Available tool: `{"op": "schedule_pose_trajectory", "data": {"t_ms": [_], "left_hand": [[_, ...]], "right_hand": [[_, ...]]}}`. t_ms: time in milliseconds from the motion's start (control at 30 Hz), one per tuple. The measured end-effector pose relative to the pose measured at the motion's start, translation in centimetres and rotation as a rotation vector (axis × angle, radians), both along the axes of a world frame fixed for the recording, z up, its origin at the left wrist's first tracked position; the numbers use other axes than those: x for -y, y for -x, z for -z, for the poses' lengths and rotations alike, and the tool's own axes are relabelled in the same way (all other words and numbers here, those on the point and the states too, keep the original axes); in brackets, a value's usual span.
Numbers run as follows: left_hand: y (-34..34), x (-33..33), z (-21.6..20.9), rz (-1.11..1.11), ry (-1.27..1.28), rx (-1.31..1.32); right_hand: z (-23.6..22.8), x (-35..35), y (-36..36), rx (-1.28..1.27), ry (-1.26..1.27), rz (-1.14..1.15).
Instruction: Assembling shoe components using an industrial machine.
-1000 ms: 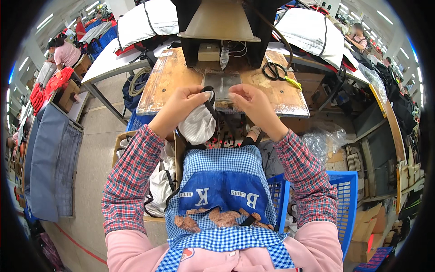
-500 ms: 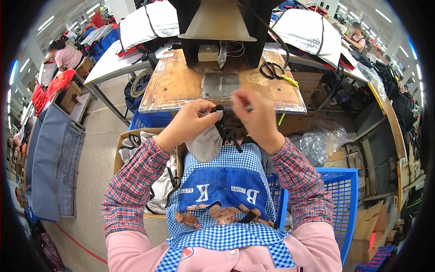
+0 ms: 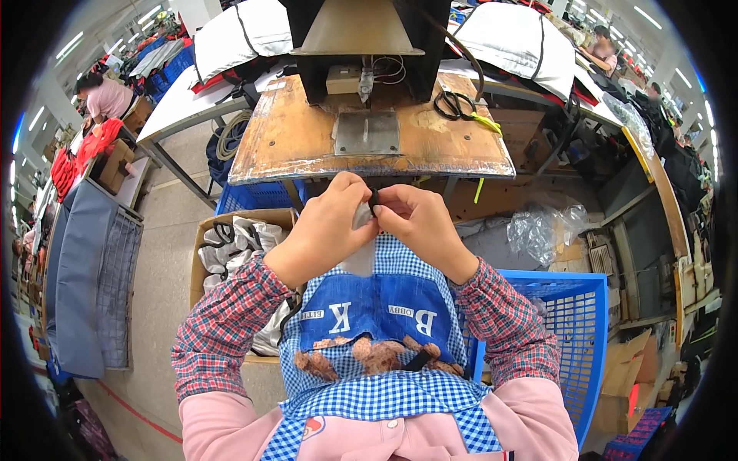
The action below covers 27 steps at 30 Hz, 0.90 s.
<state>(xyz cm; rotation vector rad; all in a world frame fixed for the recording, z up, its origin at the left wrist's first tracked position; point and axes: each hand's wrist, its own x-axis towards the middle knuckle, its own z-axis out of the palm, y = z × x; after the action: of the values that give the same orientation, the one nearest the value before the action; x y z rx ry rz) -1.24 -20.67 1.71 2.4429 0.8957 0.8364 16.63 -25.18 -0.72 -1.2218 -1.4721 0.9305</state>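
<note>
Close together in front of the worktable edge, both my hands pinch one small light grey fabric piece (image 3: 358, 261) with black edging (image 3: 374, 200). My left hand (image 3: 329, 224) has it between thumb and fingers, and much of the cloth hangs below, partly covered by that hand. On the other side my right hand (image 3: 424, 227) is closed on the black edging, fingertips almost meeting those of the left. What lies exactly between the fingertips is hidden.
Ahead stands a wooden worktable (image 3: 292, 142) with a metal plate (image 3: 367, 134) under a machine head (image 3: 358, 34). Black scissors (image 3: 455, 106) lie on its right. A cardboard box (image 3: 201, 269) of similar pieces is at left, a blue basket (image 3: 580, 346) at right.
My right hand has come down and in to meet the left at the black edging. The dangling black straps are no longer visible, and less of the grey cloth shows.
</note>
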Motion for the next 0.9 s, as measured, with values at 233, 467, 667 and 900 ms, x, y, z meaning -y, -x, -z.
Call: {"op": "schedule_pose_trajectory", "data": {"t_ms": [233,467,667,900], "left_hand": [[1.8,0.1,0.0,0.117,0.339,0.003],[1.9,0.1,-0.5,0.073,0.438,-0.079],[2.6,-0.7,0.4,0.207,0.587,0.015],[2.6,-0.2,0.7,0.253,0.728,0.075]], "right_hand": [[2.0,0.0,-0.7,-0.035,0.044,-0.026],[2.4,0.9,-0.2,-0.082,0.115,-0.166],[1.6,1.2,-1.6,-0.202,0.225,-0.232],[1.3,2.6,-2.6,-0.12,0.23,-0.197]]}}
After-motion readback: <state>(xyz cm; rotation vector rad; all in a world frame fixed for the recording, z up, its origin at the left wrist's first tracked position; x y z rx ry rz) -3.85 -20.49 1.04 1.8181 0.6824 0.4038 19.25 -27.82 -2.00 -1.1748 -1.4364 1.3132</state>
